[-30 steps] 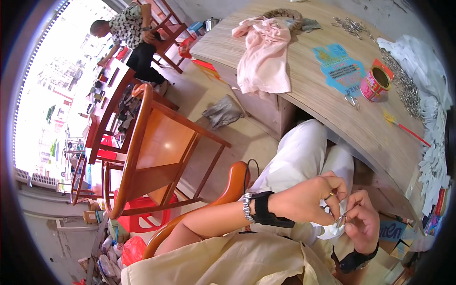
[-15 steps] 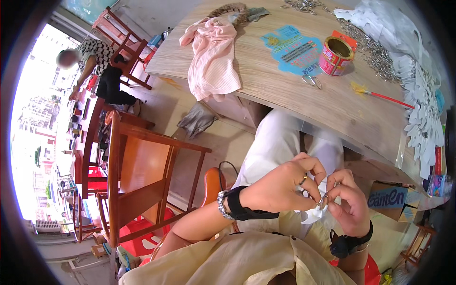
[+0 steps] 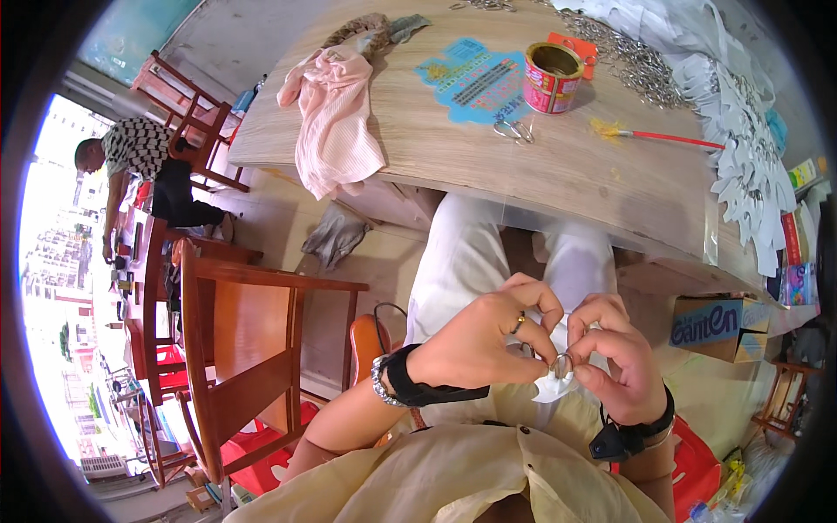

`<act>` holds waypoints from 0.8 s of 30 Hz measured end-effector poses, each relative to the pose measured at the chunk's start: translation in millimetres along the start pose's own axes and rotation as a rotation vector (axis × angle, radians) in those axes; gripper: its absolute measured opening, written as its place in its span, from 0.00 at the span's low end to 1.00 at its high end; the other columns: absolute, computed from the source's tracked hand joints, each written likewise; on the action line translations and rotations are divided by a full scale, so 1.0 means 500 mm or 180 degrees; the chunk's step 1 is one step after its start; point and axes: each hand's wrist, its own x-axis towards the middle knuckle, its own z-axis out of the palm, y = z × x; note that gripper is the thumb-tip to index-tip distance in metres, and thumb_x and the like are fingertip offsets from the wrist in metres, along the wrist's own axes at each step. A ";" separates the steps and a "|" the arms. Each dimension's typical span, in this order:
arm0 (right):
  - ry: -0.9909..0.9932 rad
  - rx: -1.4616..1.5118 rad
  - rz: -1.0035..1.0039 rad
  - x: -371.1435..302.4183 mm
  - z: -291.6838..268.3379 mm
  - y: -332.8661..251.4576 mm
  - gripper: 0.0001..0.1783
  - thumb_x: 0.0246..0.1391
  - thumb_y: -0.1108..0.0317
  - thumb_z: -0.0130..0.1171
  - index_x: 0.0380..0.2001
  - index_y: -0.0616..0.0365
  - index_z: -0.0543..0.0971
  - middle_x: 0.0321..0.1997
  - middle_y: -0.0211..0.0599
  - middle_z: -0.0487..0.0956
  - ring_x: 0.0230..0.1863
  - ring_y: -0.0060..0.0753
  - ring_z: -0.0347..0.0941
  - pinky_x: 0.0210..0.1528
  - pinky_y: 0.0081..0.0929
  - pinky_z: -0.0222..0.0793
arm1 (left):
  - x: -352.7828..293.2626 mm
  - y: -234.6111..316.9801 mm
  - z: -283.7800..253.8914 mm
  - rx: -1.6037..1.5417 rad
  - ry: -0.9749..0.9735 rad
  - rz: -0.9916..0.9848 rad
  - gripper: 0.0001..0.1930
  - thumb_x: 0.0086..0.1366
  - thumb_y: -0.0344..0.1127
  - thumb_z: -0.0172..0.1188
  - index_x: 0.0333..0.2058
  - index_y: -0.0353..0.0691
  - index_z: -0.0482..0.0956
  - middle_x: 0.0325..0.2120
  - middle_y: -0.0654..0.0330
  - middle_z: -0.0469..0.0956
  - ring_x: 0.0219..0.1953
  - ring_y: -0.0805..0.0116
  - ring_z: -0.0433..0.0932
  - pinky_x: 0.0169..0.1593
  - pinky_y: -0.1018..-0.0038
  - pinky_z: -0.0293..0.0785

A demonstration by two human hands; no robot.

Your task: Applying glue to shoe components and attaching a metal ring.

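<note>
Over my lap, both hands meet on a small white paper piece point(image 3: 552, 386) with a metal ring point(image 3: 562, 363) at its top. My left hand point(image 3: 488, 336), with a ring on one finger and a dark wrist strap, pinches the ring and paper from the left. My right hand point(image 3: 619, 357) pinches the same piece from the right, thumb and forefinger on the paper's edge. My white trousers point(image 3: 462, 261) lie beneath, under the wooden table point(image 3: 436, 148).
On the table lie a pink cloth point(image 3: 336, 113), a blue printed sheet point(image 3: 475, 78), a red tin can point(image 3: 552, 77), a pile of metal rings point(image 3: 632, 57) and white paper pieces point(image 3: 750, 148). A wooden chair point(image 3: 235, 349) stands left. A person point(image 3: 144, 157) bends at far left.
The view has tipped so the table fills more of the top. My hands stay together on the paper and ring, fingers shifting slightly.
</note>
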 end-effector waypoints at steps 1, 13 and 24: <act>-0.0001 -0.0021 0.0009 -0.001 0.001 -0.001 0.04 0.47 0.70 0.58 0.26 0.59 0.77 0.40 0.34 0.71 0.48 0.41 0.64 0.52 0.34 0.59 | -0.001 0.000 0.001 -0.0034 -0.0011 -0.0035 0.07 0.45 0.25 0.65 0.26 0.41 0.86 0.34 0.64 0.70 0.45 0.64 0.65 0.49 0.72 0.64; -0.0104 -0.0182 0.0135 -0.003 -0.002 -0.017 0.03 0.46 0.74 0.56 0.27 0.59 0.76 0.42 0.33 0.71 0.48 0.39 0.63 0.52 0.32 0.59 | -0.005 -0.004 0.006 -0.0011 -0.0041 -0.0081 0.08 0.44 0.25 0.67 0.27 0.41 0.85 0.35 0.64 0.70 0.44 0.64 0.67 0.53 0.69 0.61; -0.0129 -0.0112 0.0161 -0.001 -0.029 -0.002 0.03 0.49 0.73 0.58 0.28 0.58 0.79 0.45 0.31 0.71 0.46 0.33 0.65 0.49 0.30 0.61 | 0.009 0.009 0.006 0.0102 0.0067 -0.0287 0.06 0.44 0.26 0.65 0.25 0.38 0.84 0.35 0.62 0.70 0.44 0.65 0.68 0.50 0.70 0.63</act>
